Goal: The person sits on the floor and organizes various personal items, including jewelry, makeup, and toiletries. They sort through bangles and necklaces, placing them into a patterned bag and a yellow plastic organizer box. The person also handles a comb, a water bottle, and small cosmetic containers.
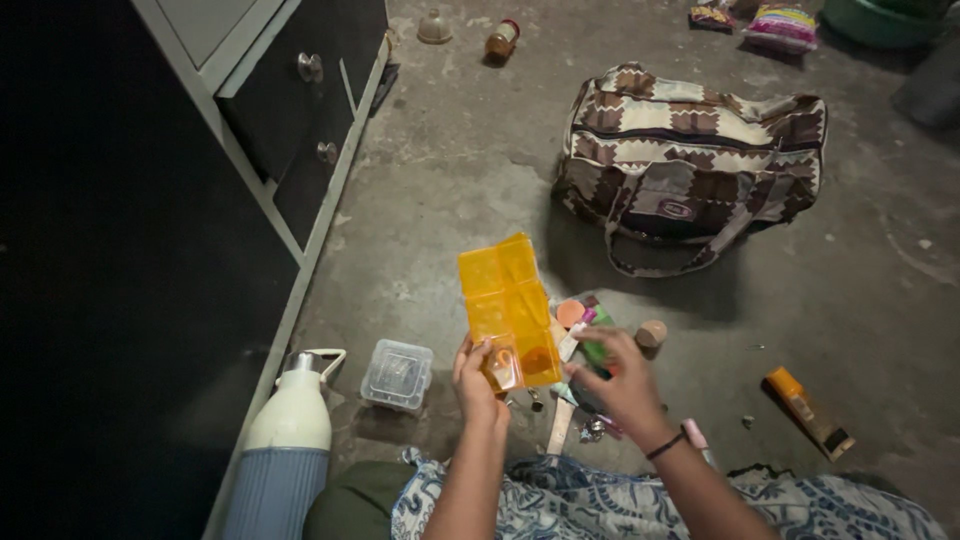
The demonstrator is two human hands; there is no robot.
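Observation:
My left hand [478, 378] holds an open orange see-through plastic case [507, 305] by its near corner, the lid flap raised away from me. My right hand [620, 378] hovers just right of the case, fingers curled over a pile of small items [583, 325] on the floor: an orange round lid, pink and green tubes, a pale stick. Whether the right hand grips one of them I cannot tell. A black band is on my right wrist.
A brown-and-cream patterned duffel bag [690, 160] lies ahead. A small clear plastic box [397, 375] and a white-and-blue flask [285, 440] sit at left beside a dark cabinet [290, 110]. An orange tube [808, 410] lies right. A jar [501, 40] stands far back.

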